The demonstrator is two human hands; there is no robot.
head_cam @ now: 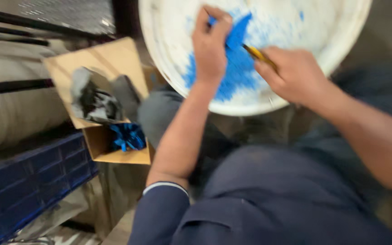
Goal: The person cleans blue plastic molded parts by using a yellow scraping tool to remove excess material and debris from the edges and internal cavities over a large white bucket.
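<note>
Over the white tub (169,54), my left hand (210,50) pinches the blue piece (237,34) while my right hand (296,75), just right of it, grips a yellow-handled tool (258,54) angled up-left into it.

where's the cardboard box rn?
Head view, left of centre: the cardboard box sits left of the person's left forearm, between the blue crate and white tub.
</note>
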